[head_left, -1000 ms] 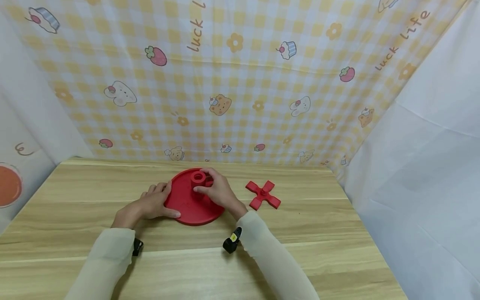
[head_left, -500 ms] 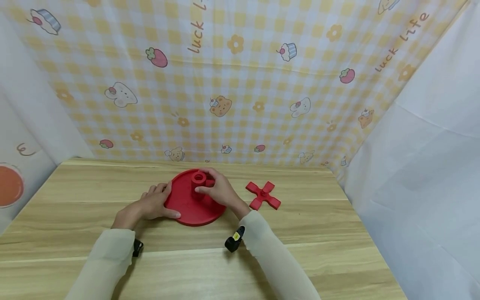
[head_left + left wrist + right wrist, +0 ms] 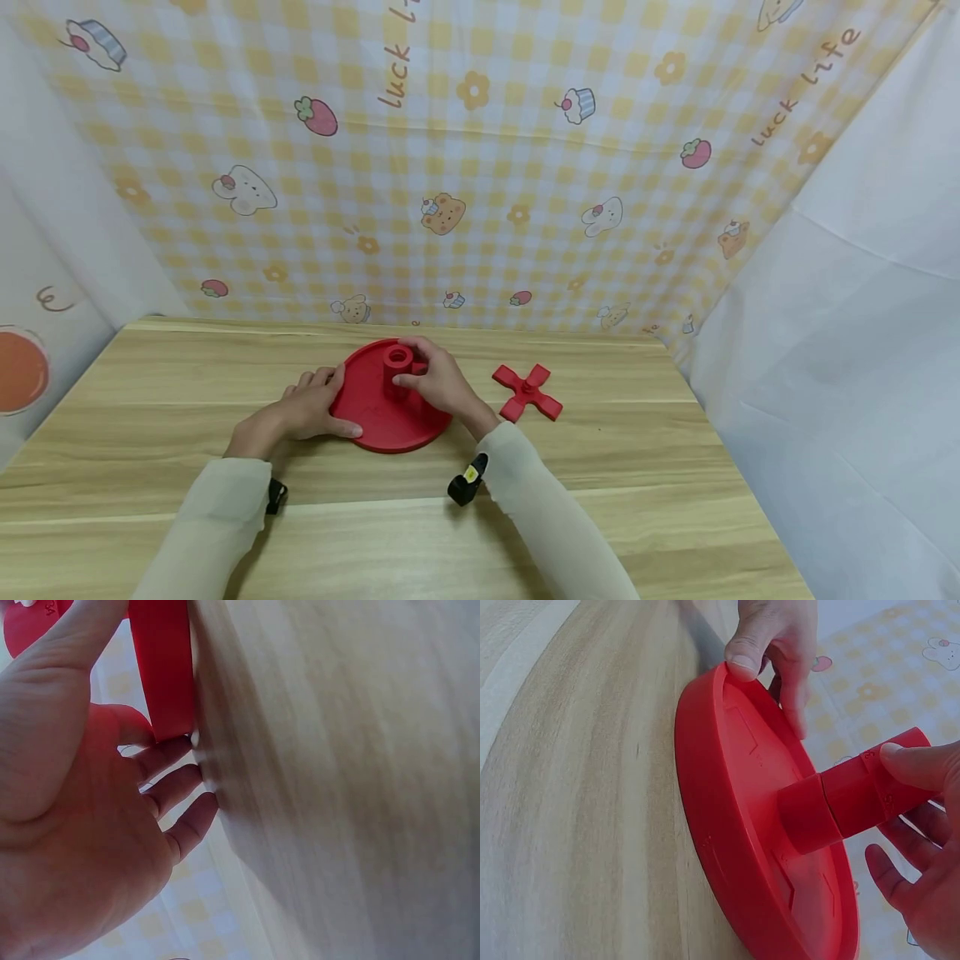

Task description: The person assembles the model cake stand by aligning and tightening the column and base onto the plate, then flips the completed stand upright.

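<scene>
A round red base (image 3: 401, 429) with a raised rim lies on the wooden table. From its middle rises a red post (image 3: 806, 814), and a red hollow cylinder (image 3: 851, 796) sits in line on top, with a seam between them. My right hand (image 3: 442, 383) pinches this cylinder between thumb and fingers. On the near left, my left hand (image 3: 303, 407) grips the base's rim, thumb over the edge and fingers along the outside. In the left wrist view its lower fingertips touch the table. A red cross-shaped piece (image 3: 517, 408) with a small central peg lies apart, right of the base.
Wooden tabletop (image 3: 360, 542) spreads in front of and beside the base. A yellow checked cloth (image 3: 480, 150) hangs along the table's back edge. White cloth (image 3: 840, 333) hangs at the right. Black wrist cameras (image 3: 467, 482) sit at both cuffs.
</scene>
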Demonstrator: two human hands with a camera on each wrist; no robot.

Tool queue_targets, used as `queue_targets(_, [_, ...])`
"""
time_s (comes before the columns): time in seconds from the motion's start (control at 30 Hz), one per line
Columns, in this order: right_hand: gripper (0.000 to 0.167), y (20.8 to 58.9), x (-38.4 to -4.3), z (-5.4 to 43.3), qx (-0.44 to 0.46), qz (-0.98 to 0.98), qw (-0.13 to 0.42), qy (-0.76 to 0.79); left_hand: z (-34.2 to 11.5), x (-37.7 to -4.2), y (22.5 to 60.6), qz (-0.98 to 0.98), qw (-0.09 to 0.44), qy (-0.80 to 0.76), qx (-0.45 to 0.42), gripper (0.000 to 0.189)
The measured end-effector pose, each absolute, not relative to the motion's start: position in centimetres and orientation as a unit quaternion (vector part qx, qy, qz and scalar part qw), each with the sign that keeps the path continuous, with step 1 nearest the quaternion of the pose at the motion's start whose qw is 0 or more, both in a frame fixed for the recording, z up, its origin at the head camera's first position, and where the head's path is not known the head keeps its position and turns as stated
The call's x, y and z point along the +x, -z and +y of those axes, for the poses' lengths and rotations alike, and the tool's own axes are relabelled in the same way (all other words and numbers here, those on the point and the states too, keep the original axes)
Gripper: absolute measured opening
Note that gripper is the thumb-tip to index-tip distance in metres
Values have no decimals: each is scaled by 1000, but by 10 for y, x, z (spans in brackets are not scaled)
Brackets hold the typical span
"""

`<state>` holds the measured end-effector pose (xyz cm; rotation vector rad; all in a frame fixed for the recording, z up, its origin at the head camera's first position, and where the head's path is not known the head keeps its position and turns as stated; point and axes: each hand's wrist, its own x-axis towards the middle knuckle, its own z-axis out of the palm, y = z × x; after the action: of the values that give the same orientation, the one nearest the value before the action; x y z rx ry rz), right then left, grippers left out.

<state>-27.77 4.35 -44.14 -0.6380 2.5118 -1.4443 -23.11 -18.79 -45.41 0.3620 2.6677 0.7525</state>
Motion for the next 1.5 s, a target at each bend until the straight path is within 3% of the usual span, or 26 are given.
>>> queue_targets(0.4, [50, 443, -275, 40, -194, 860, 60, 468, -187, -231, 453, 940, 176, -264, 124, 122])
queue_targets(0.77, [61, 444, -278, 45, -218, 840, 93, 488, -187, -230, 453, 939, 178, -266, 124, 123])
queue_targets(1.33, [49, 448, -275, 38, -194, 859, 34, 473, -188, -233, 456, 942, 174, -258, 125, 123])
queue_targets(1.5, [54, 446, -274, 38, -192, 860, 46, 470, -187, -233, 455, 943, 172, -257, 125, 123])
